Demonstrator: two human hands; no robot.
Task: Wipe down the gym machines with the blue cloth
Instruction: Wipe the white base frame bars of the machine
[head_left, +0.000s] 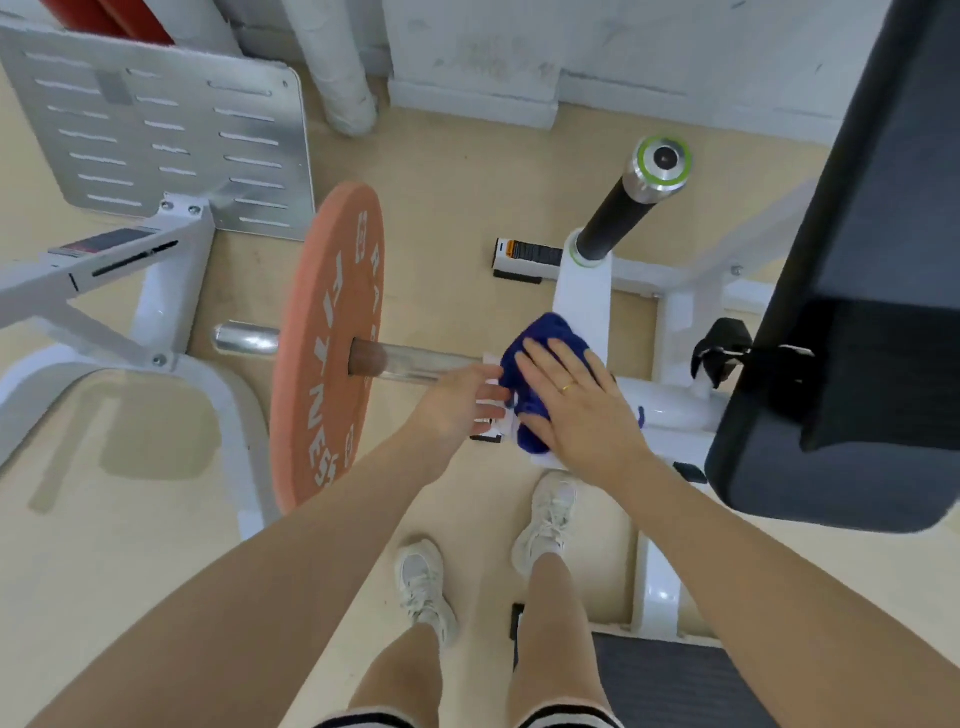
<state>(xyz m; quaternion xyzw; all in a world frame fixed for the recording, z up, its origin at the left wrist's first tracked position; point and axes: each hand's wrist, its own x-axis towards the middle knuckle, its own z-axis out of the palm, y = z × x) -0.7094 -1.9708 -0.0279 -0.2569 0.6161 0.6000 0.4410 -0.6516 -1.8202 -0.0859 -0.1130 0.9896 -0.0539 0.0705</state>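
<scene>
Right hand (576, 410) flat, fingers straight, pressing crumpled blue cloth (535, 379) onto white steel machine arm (582, 306) for wiping pressure. Left hand (462, 400) fingers extended, seemingly steadying arm beside chrome sleeve bar (415, 361) holding orange rubber weight plate (327, 343).

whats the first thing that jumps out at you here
The big orange weight plate stands out first, on edge on a chrome sleeve left of centre. Next is the blue cloth at centre, pressed flat onto the white machine frame by the right hand, with the left hand beside it. A black pad looms at the right edge.
</scene>
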